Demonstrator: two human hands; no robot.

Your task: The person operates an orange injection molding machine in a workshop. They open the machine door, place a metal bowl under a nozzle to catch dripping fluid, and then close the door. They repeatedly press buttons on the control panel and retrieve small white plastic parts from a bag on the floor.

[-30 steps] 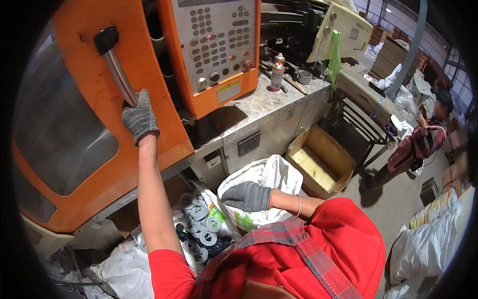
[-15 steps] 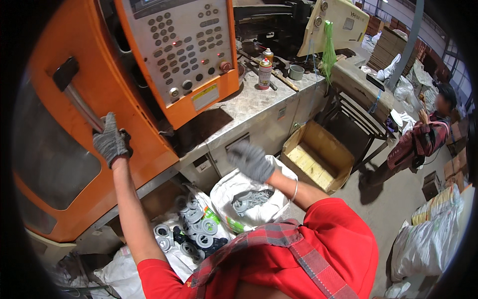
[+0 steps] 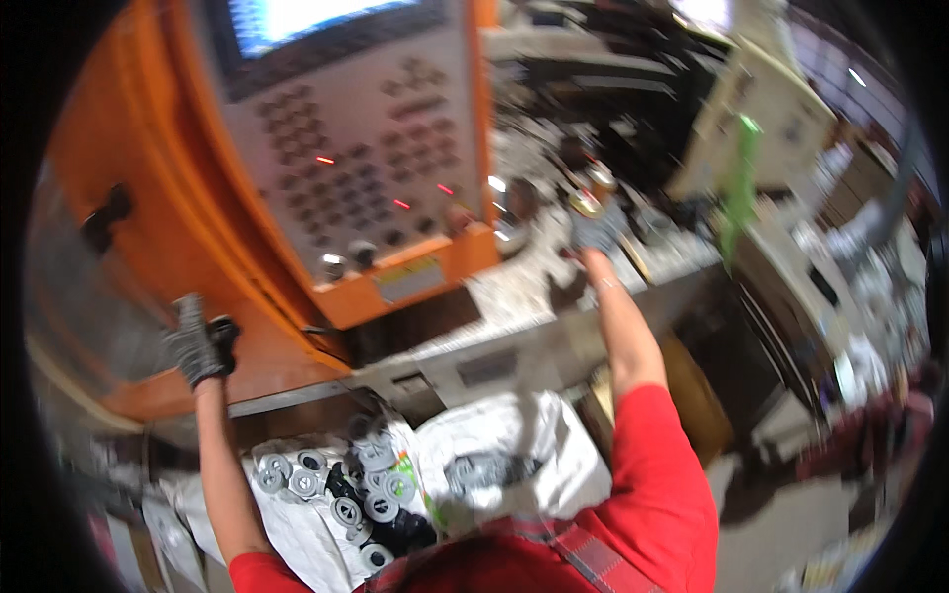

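Observation:
My left hand (image 3: 201, 344), in a grey knit glove, is at the orange machine door (image 3: 262, 346), its fingers spread. Up and to the left of it is the dark end of the door handle (image 3: 107, 217); blur hides the rest of the bar. My right hand (image 3: 596, 235), also gloved, reaches over the metal worktop (image 3: 519, 296) and closes around a spray can (image 3: 585, 204), whose top shows above the fingers. A second can (image 3: 599, 178) stands just behind it.
A button panel (image 3: 366, 178) with a lit screen hangs between my arms. Below are white sacks (image 3: 563, 435) of grey plastic rings (image 3: 381, 504) and small grey parts. A cardboard box (image 3: 697, 395) stands right of my right arm. Another person (image 3: 870, 435) is blurred at far right.
My right hand has gone from above the white sack up to the spray can on the worktop. My left hand's fingers have come off the handle bar. The view has shifted and blurred.

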